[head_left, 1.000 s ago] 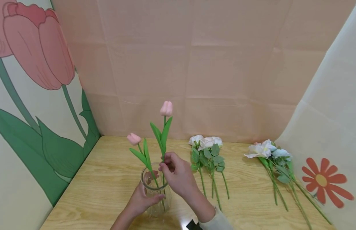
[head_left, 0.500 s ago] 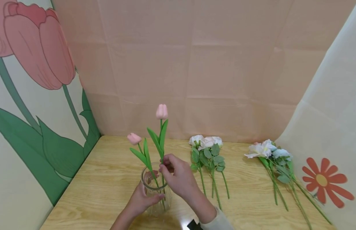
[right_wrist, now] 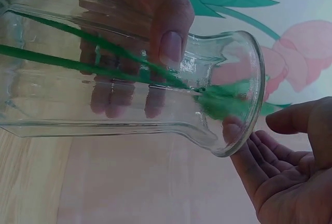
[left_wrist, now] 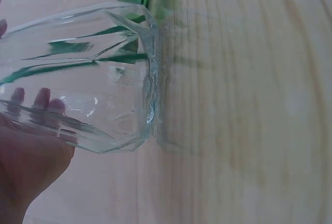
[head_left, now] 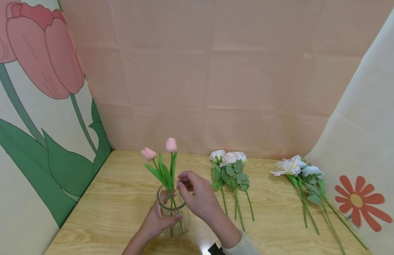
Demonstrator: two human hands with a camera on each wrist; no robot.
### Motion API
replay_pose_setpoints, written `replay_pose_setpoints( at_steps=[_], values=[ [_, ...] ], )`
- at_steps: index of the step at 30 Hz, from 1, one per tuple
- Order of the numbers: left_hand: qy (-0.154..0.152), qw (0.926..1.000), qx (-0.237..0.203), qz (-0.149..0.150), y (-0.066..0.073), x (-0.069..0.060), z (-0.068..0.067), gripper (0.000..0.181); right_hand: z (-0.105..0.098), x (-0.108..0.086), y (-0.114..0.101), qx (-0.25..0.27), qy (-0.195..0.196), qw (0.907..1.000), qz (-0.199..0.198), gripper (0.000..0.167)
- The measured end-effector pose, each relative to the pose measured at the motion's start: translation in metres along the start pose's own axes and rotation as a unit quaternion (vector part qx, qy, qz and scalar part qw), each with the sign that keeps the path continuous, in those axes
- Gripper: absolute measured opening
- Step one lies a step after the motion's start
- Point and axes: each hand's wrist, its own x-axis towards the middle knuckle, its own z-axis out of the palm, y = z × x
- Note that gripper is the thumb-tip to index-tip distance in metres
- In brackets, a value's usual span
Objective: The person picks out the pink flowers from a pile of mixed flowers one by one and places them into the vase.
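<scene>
The left hand [head_left: 156,219] grips a clear glass vase [head_left: 184,226] round its neck, thumb in front and fingers behind. Two pink tulips, one leaning left [head_left: 148,153] and one more upright [head_left: 171,145], stand in the vase with their leaves at the rim. Beside the rim, the right hand [head_left: 200,196] has its fingers bent loosely, holding nothing. In the right wrist view, thumb and fingers of the right hand [right_wrist: 295,156] are apart near the vase mouth [right_wrist: 259,73], and both green stems [right_wrist: 78,66] cross inside the glass.
White roses with green leaves [head_left: 230,159] lie right of the vase on the wooden table [head_left: 120,184]. Farther right lies a second bunch with white and pale blue flowers [head_left: 289,165]. A pink backdrop [head_left: 184,71] stands behind, with printed panels at both sides.
The more upright tulip has dropped lower into the vase and shifted left, beside the other one. The right hand has let go of its stem. The left hand has stayed on the vase.
</scene>
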Motion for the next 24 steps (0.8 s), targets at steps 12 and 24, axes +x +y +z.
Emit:
replay_pose_setpoints(
  at_steps=[12,24],
  values=[
    [0.011,0.9997,0.004,-0.020,-0.0012,0.0008,0.0006,0.090,0.0006,0.0001,0.0036,0.023,0.010,0.9996,-0.012,0.013],
    [0.012,0.9998,0.005,-0.016,-0.0024,0.0010,0.0002,0.090,0.0018,-0.0012,0.0057,0.037,0.014,0.9991,-0.015,0.013]
  ],
)
